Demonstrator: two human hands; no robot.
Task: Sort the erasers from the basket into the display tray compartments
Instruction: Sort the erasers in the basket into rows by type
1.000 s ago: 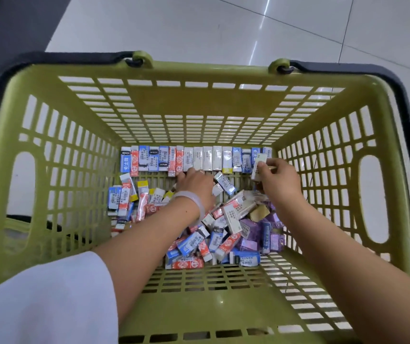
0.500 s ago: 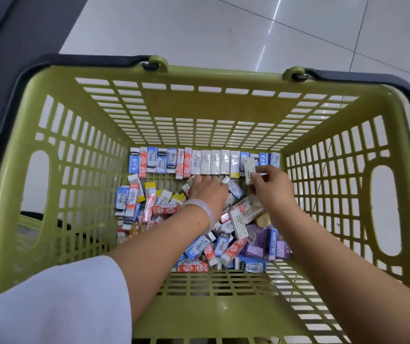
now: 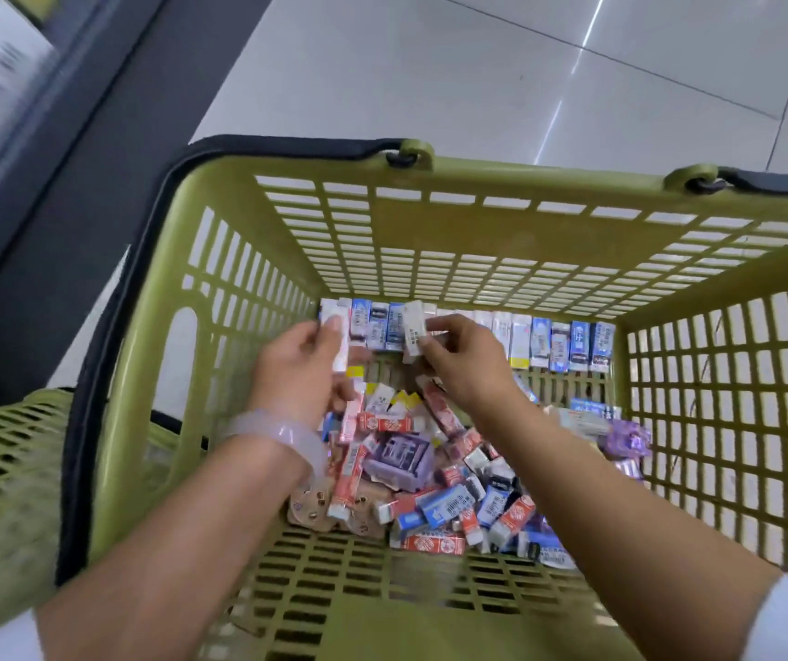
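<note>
Both of the person's arms reach down into the green basket (image 3: 430, 221), forearms coming in from the near edge and converging toward the far wall. The left hand (image 3: 304, 369) is raised at the left end of the row of erasers (image 3: 559, 345) that stands upright along that far wall; its fingers are curled and pinch a pale, long eraser (image 3: 338, 343) held roughly upright, the thumb on the near face. A translucent pale bangle (image 3: 282, 434) sits on the left wrist. The right hand (image 3: 466, 362) is just beside it, the two hands close but not touching, and it too is bent at the knuckles, its fingertips clamped on a white eraser (image 3: 413, 331) tilted slightly to the left, its top level with the standing row. Whether either held eraser touches the row behind it I cannot tell; the picture is a little blurred there.

Below the hands, a loose heap of erasers (image 3: 449, 508) in red, blue, white and purple sleeves covers the middle of the basket floor, reaching from under the left wrist across to the right wall. A purple box (image 3: 399, 458) lies among them, near the left forearm. The basket's dark handle (image 3: 110, 374) hangs down along its left rim. A second green basket (image 3: 5, 450) stands to the left, on pale floor tiles (image 3: 430, 73).
</note>
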